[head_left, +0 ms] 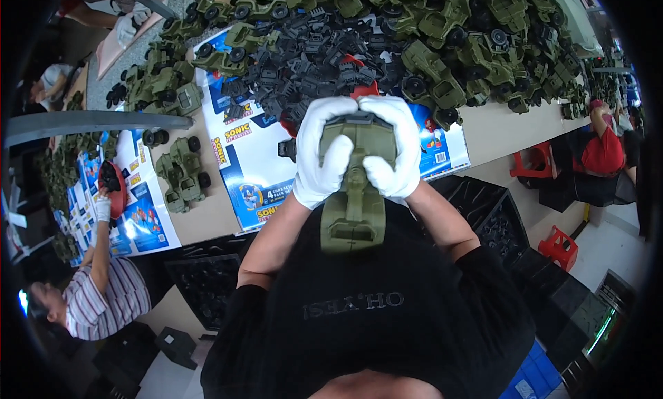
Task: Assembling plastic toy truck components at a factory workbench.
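- At the far left, a red bowl is holding dark pieces; a co-worker's gloved hand is reaching just beside it.
- Below the table edge, left of the person, a black crate is standing partly in shadow—I cannot make out its contents.
- In front of the chest, the left hand is curling round the left side of a green toy vehicle body, its thumb pressing on the upper face.
- Between both gloves, that body is pointing away from the person, its long axis running nearly straight up the view, the near end leaning slightly left; the gloves are hiding parts of its far sides, and which end is the front I cannot tell.
- On its right side, the right hand is gripping likewise—thumb on top.
- Farther right, a second black crate is holding dark parts, too dim to identify.
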A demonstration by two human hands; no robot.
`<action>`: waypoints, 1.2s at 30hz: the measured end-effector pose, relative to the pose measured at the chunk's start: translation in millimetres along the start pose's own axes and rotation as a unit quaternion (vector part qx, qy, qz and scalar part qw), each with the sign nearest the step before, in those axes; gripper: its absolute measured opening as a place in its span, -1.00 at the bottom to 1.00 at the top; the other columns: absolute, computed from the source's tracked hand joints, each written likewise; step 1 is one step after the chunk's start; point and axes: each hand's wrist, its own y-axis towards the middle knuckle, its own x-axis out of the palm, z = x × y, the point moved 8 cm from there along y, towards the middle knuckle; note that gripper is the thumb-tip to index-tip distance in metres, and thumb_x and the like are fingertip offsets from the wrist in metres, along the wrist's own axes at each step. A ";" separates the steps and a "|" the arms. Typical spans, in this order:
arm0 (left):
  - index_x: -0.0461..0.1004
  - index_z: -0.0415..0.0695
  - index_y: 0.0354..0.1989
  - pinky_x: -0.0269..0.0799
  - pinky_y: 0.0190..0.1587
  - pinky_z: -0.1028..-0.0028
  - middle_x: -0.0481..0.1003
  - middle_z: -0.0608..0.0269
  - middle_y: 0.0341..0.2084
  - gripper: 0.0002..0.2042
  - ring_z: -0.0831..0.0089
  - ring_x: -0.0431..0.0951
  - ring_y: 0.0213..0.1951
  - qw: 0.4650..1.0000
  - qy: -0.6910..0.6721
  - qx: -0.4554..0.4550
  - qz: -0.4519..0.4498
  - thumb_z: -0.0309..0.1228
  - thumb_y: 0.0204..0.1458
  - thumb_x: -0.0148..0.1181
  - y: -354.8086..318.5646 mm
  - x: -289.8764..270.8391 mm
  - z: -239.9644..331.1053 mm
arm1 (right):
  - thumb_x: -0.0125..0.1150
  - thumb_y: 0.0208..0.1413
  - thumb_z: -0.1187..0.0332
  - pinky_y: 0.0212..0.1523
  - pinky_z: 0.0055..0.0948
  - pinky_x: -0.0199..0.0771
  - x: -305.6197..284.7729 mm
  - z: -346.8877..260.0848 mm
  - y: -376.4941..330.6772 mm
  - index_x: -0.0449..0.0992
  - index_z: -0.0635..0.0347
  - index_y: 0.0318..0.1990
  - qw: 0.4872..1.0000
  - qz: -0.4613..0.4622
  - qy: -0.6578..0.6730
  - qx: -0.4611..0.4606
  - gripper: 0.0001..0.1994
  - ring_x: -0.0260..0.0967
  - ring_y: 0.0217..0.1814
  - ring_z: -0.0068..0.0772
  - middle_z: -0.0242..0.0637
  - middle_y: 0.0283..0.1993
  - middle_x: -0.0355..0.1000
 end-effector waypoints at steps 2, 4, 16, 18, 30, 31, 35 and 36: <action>-0.02 -0.23 0.34 0.05 0.29 0.31 0.19 -0.03 0.19 -0.04 0.23 0.21 0.25 0.997 -0.070 -0.035 0.011 0.18 -0.07 0.23 8.6 7.2 1.2 | 0.21 -0.07 -0.06 0.04 -0.16 0.36 -11.2 4.9 10.7 0.38 0.31 0.04 0.998 0.032 -0.007 -0.058 -0.35 0.37 0.00 0.03 0.03 0.00 0.39; -0.12 -0.21 0.39 -0.02 0.33 0.33 0.17 0.07 0.24 0.03 0.33 0.14 0.29 0.942 -0.235 -0.226 -0.079 -0.06 -0.17 0.43 -2.9 23.9 -21.1 | 0.17 -0.04 -0.10 0.10 -0.13 0.32 -20.9 8.8 13.3 0.38 0.29 0.04 0.992 0.065 -0.009 -0.106 -0.35 0.34 0.06 0.06 0.02 0.01 0.39; 0.30 -0.10 0.19 0.49 -0.19 0.30 0.52 0.16 -0.21 -0.24 0.19 0.58 -0.22 0.959 0.272 -0.012 -0.081 -0.31 -0.31 0.45 6.5 23.2 2.5 | -0.20 0.32 0.23 0.32 -0.39 0.10 -16.4 47.8 -7.5 0.37 0.28 0.10 0.938 0.040 0.252 0.236 -0.62 0.20 0.30 -0.35 -0.18 0.21 0.30; 0.27 -0.11 0.21 0.48 -0.20 0.30 0.51 0.15 -0.23 -0.22 0.18 0.57 -0.23 0.956 0.280 -0.001 -0.082 -0.31 -0.31 0.45 5.4 25.1 1.6 | -0.18 0.29 0.29 0.32 -0.39 0.10 -18.6 44.8 -6.8 0.38 0.28 0.10 0.943 0.036 0.238 0.231 -0.64 0.19 0.30 -0.35 -0.18 0.21 0.30; -0.03 -0.28 0.36 0.43 0.01 0.29 0.44 -0.09 -0.03 0.02 0.04 0.54 -0.06 0.975 0.135 -0.119 -0.133 -0.34 -0.32 0.49 -10.3 30.0 -15.1 | 0.51 -0.39 -0.19 0.21 -0.03 0.19 -26.4 -29.3 -1.5 0.36 0.09 0.12 0.991 -0.061 -0.101 -0.063 -0.12 0.22 0.25 0.11 -0.06 0.20 0.28; -0.03 -0.29 0.35 0.44 -0.01 0.29 0.45 -0.10 -0.04 0.02 0.06 0.54 -0.08 0.979 0.126 -0.100 -0.124 -0.33 -0.31 0.50 -11.7 30.2 -16.0 | 0.51 -0.39 -0.19 0.21 -0.03 0.19 -26.1 -30.2 -1.5 0.36 0.09 0.12 0.991 -0.059 -0.102 -0.062 -0.12 0.22 0.25 0.11 -0.06 0.20 0.28; -0.02 -0.32 0.34 0.49 -0.09 0.31 0.45 -0.10 -0.07 0.02 0.12 0.57 -0.13 0.986 0.111 -0.068 -0.107 -0.31 -0.31 0.51 -17.1 31.3 -19.3 | 0.63 -0.49 -0.02 0.18 0.01 0.23 -22.7 -40.2 -5.0 0.22 0.08 0.23 0.981 -0.090 -0.139 -0.096 0.02 0.19 0.26 0.13 -0.04 0.20 0.23; -0.02 -0.33 0.34 0.48 -0.09 0.31 0.46 -0.09 -0.08 0.01 0.10 0.57 -0.14 0.987 0.095 -0.076 -0.107 -0.32 -0.30 0.51 -18.1 32.1 -21.7 | 0.61 -0.46 -0.04 0.19 0.02 0.22 -22.2 -41.3 -6.2 0.24 0.09 0.22 0.980 -0.092 -0.143 -0.100 -0.01 0.19 0.25 0.12 -0.03 0.21 0.23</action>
